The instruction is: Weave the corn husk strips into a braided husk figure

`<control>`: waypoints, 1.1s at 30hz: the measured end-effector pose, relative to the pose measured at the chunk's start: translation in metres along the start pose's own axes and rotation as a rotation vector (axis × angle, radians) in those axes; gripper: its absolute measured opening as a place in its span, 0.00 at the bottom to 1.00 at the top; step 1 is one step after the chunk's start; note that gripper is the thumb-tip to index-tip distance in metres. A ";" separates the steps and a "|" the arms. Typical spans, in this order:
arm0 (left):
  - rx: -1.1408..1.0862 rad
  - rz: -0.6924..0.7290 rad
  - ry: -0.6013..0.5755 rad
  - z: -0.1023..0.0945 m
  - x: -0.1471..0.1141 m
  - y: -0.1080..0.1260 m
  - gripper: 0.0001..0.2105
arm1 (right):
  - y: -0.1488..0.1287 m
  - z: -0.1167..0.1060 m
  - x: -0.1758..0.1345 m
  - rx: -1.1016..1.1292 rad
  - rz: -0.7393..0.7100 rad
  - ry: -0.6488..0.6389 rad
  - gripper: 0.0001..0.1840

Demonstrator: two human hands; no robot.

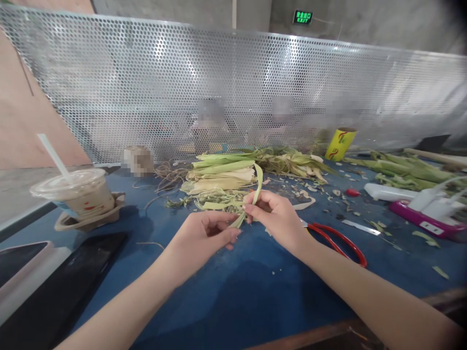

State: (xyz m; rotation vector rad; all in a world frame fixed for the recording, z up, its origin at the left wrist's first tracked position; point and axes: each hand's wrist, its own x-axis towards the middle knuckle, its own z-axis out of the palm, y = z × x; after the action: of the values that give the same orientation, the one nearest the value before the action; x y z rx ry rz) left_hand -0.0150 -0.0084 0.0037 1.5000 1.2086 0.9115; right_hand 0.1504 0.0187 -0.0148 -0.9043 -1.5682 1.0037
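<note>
Between my two hands is a narrow strip of pale green corn husk [259, 182], its upper end curling up above the fingers. My left hand [204, 233] pinches the lower part of the strip between thumb and fingers. Higher up, my right hand [273, 214] grips the same strip with thumb and forefinger. Just beyond the hands lies a stack of corn husks [222, 172], green on top and cream below. Small shredded husk bits [219, 200] lie in front of the stack, partly hidden by my hands.
Red-handled scissors [339, 243] lie beside my right forearm, with a metal blade [361, 227] further right. A purple power strip [425, 218] and more husks [401, 167] are at right. A drink cup [89, 194], twine [170, 175] and a black tablet [73, 287] are at left.
</note>
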 end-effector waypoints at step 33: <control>-0.202 0.098 -0.002 0.010 -0.002 -0.002 0.06 | -0.003 -0.001 -0.008 -0.009 -0.101 -0.087 0.07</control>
State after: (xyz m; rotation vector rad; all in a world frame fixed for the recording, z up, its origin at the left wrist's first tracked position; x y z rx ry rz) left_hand -0.0066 -0.0131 -0.0007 1.4064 1.0164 1.0643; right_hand 0.1530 0.0106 -0.0149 -0.7883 -1.6759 0.9755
